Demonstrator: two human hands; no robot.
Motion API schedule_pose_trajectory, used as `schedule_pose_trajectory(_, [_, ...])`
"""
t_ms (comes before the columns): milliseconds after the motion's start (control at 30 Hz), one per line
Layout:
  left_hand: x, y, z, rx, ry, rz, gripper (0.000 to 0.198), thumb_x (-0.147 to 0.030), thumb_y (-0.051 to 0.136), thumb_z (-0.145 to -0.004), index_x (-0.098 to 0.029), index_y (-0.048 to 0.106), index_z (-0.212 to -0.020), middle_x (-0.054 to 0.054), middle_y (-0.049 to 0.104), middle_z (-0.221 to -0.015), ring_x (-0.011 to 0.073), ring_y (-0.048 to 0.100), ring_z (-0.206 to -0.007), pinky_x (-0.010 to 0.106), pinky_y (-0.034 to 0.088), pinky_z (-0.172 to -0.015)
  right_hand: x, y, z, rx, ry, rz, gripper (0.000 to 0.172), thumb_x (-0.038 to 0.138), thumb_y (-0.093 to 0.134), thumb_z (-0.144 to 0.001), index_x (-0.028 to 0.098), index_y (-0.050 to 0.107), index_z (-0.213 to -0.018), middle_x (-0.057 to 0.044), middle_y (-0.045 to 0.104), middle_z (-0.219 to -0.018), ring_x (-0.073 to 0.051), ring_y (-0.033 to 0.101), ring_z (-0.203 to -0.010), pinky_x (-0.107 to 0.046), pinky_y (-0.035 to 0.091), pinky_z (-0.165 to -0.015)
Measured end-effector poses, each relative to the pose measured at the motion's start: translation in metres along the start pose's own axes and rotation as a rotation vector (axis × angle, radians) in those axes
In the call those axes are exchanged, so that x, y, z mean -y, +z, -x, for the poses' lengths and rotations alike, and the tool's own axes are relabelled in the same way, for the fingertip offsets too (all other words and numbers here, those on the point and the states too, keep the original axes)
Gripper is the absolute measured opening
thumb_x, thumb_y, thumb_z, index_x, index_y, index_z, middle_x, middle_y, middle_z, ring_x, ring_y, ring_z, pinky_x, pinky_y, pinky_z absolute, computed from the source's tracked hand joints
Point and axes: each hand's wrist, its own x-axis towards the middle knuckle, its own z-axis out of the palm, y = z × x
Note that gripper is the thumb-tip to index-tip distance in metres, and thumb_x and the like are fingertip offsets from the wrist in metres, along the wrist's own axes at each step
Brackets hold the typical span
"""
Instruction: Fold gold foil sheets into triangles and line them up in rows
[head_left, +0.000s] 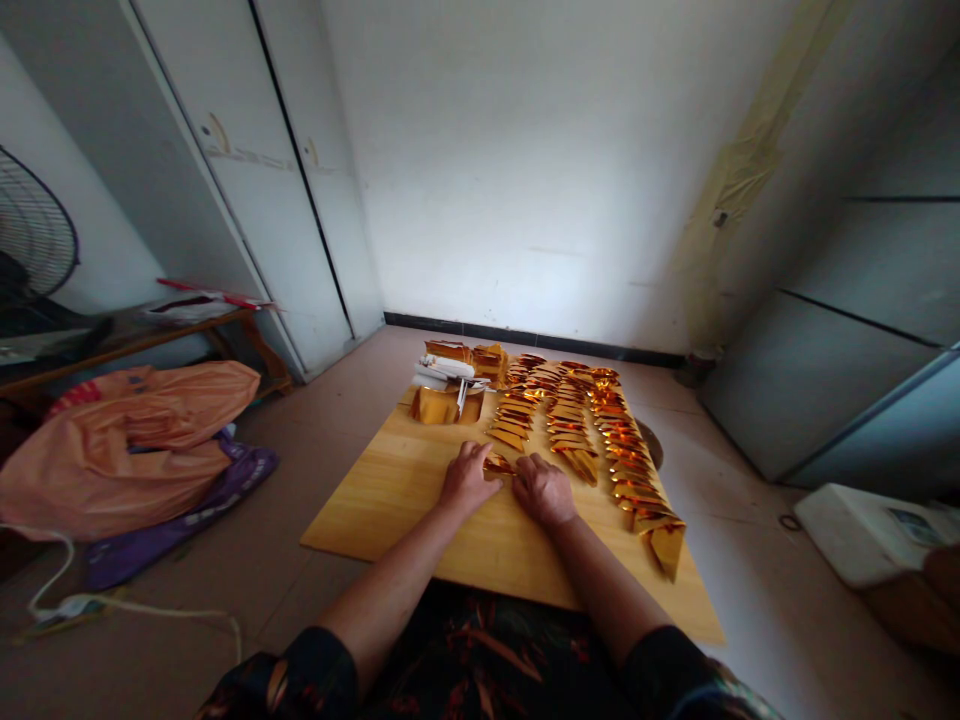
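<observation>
Between my two hands, low over the wooden board [382,490], is a small piece of folded gold foil paper [498,465]. My left hand [469,474] has its fingers closed on the left end of the piece. At the other end, my right hand [541,488] grips it with curled fingers. Just beyond my hands, folded gold pieces [571,420] lie overlapped in several rows. The longest row [637,460] runs down the right side of the board. A stack of flat gold sheets [435,406] sits at the back left.
White paper strips or rolls [446,368] rest on the gold sheets. Bags [135,440] and a white cable [150,604] lie on the floor at left, near a low bench and a fan [34,230]. A white box [870,530] stands at right, beside a grey cabinet [817,380].
</observation>
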Motion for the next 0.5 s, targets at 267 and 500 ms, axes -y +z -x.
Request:
schedule_pose_trajectory(267, [0.0069, -0.0057, 0.0011, 0.036, 0.004, -0.051, 0.055, -0.036, 0.068, -0.069, -0.017, 0.058, -0.119, 0.009, 0.055, -0.113, 0.0208, 0.056, -0.103, 0.029, 0.045, -0.093, -0.0006, 0.0026, -0.0009, -0.004, -0.016, 0.000, 0.018, 0.028, 0.045, -0.088, 0.019, 0.061, -0.087, -0.003, 0.063, -0.085, -0.013, 0.057, -0.071, -0.022, 0.034, -0.063])
schedule_pose_trajectory(500, [0.0099, -0.0081, 0.0000, 0.039, 0.014, -0.057, 0.043, -0.021, 0.058, -0.074, -0.016, 0.061, -0.117, 0.009, 0.059, -0.107, 0.0189, 0.057, -0.098, 0.027, 0.045, -0.092, -0.0003, 0.0007, -0.0035, 0.013, -0.061, -0.009, 0.023, 0.029, 0.043, -0.092, 0.022, 0.064, -0.088, -0.002, 0.064, -0.085, -0.012, 0.058, -0.072, -0.021, 0.034, -0.064])
